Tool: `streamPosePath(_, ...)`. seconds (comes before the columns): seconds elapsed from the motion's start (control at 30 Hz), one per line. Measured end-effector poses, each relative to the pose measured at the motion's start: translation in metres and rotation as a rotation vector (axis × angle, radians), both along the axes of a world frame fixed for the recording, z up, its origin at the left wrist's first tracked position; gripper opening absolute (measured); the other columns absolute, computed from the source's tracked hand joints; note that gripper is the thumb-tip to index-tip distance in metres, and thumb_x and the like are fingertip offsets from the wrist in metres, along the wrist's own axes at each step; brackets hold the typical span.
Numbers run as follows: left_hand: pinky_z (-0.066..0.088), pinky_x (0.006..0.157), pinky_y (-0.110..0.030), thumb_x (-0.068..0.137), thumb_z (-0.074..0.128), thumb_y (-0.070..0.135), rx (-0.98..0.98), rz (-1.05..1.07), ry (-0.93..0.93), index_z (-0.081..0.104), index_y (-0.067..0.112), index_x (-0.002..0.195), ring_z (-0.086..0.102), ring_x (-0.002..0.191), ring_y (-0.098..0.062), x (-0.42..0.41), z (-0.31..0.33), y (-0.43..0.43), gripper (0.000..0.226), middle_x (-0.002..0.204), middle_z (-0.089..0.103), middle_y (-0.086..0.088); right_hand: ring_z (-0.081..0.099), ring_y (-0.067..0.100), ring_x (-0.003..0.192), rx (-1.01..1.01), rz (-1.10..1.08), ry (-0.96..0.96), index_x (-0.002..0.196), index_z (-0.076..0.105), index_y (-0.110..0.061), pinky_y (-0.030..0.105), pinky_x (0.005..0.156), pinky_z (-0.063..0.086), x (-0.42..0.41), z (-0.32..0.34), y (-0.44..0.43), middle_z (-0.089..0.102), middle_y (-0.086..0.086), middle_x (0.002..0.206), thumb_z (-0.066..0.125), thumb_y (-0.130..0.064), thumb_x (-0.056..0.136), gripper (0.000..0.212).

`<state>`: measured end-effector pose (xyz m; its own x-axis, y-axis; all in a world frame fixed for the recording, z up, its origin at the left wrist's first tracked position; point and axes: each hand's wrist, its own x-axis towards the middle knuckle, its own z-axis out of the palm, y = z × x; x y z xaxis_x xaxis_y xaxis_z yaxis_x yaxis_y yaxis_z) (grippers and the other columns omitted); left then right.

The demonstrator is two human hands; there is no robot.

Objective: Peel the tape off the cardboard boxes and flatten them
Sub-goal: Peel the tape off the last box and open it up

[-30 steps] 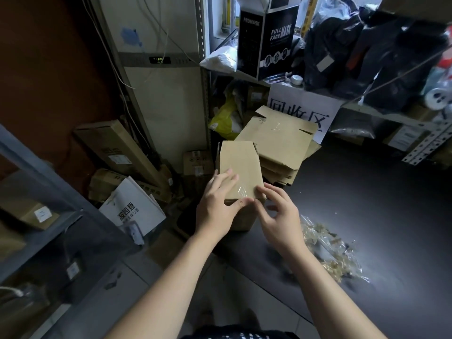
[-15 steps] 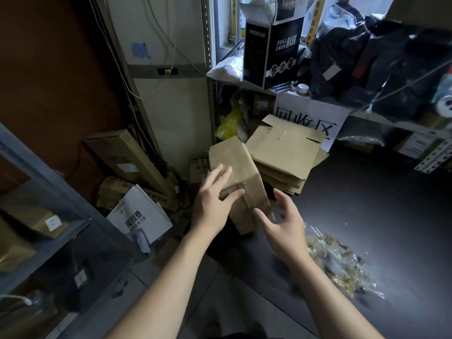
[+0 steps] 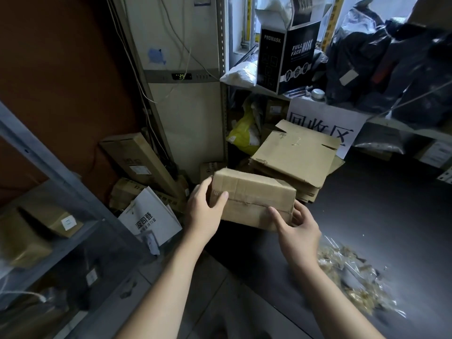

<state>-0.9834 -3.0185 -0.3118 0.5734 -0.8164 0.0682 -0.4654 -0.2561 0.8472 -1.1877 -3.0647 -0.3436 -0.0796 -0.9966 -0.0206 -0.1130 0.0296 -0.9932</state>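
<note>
A small brown cardboard box (image 3: 254,195) lies on its long side above the near left corner of the dark table (image 3: 381,216), with clear tape along its seam. My left hand (image 3: 204,211) grips its left end, thumb on the front face. My right hand (image 3: 297,231) holds its lower right corner, with the thumb on the front and the fingers behind the right end. Behind the box sits a stack of flattened cardboard boxes (image 3: 297,155). A heap of peeled clear tape (image 3: 352,282) lies on the table to the right of my right arm.
A metal shelf (image 3: 49,231) with small boxes stands at the left. Long cartons (image 3: 139,162) and a white paper bag (image 3: 152,216) clutter the floor beside a tall white unit (image 3: 186,113). A rear shelf holds a black mask box (image 3: 286,55), dark bags and a white sign (image 3: 322,126).
The box has turned from standing upright to lying lengthwise across my hands. My right hand, off the box half a second ago, has closed on its lower right corner.
</note>
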Motion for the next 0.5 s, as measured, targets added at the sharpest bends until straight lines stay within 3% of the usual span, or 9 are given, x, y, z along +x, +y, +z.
streamPosePath(0.07,0.037,0.105,-0.031,0.094,0.069,0.041,0.016,0.008,-0.011,0.039,0.030,0.153,0.044,0.135,-0.015,0.000,0.001,0.002,0.067,0.147,0.048,0.005,0.068,-0.005,0.106,-0.035,-0.011,0.022,0.126,0.070,-0.031,0.035,0.100,0.056,0.002,0.002,-0.002,0.075,-0.018,0.112,0.089,-0.035,0.079,0.051)
streamPosePath(0.13,0.038,0.103,-0.031,0.093,0.071,0.040,0.007,0.019,-0.097,0.033,0.032,0.156,0.044,0.134,-0.015,-0.003,-0.001,0.004,0.074,0.146,0.046,0.005,0.065,-0.003,0.111,-0.073,-0.004,0.077,0.129,0.068,-0.039,0.035,0.103,0.054,0.004,0.003,-0.003,0.072,-0.017,0.117,0.089,-0.042,0.078,0.055)
streamPosePath(0.23,0.045,0.105,-0.036,0.092,0.070,0.040,-0.077,-0.013,-0.188,0.050,0.026,0.147,0.050,0.126,-0.013,-0.008,-0.001,0.001,0.060,0.136,0.051,0.008,0.062,0.007,0.118,-0.148,0.012,0.147,0.133,0.065,-0.044,0.031,0.105,0.050,0.006,0.007,-0.002,0.065,-0.015,0.118,0.089,-0.041,0.078,0.060)
streamPosePath(0.3,0.048,0.102,-0.045,0.090,0.067,0.046,-0.113,-0.059,-0.210,0.061,0.024,0.136,0.055,0.119,-0.011,-0.014,0.004,-0.001,0.051,0.129,0.056,0.011,0.059,0.011,0.121,-0.224,0.011,0.162,0.135,0.065,-0.037,0.025,0.104,0.045,0.007,0.014,-0.003,0.063,-0.018,0.119,0.090,-0.031,0.079,0.062)
streamPosePath(0.4,0.044,0.105,-0.052,0.089,0.062,0.051,-0.147,-0.098,-0.321,0.067,0.023,0.129,0.057,0.120,-0.011,-0.025,0.010,-0.005,0.048,0.127,0.062,0.012,0.053,0.008,0.126,-0.346,0.022,0.207,0.137,0.066,-0.027,0.026,0.107,0.044,0.006,0.022,-0.008,0.065,-0.008,0.134,0.090,-0.022,0.079,0.063)
streamPosePath(0.5,0.045,0.109,-0.034,0.091,0.073,0.038,-0.207,-0.201,-0.136,0.063,0.022,0.136,0.055,0.122,-0.001,-0.034,0.015,-0.007,0.049,0.130,0.060,0.015,0.052,0.011,0.128,-0.495,0.116,0.310,0.135,0.068,-0.023,0.029,0.107,0.044,0.003,0.022,-0.015,0.062,-0.005,0.141,0.091,-0.015,0.075,0.065)
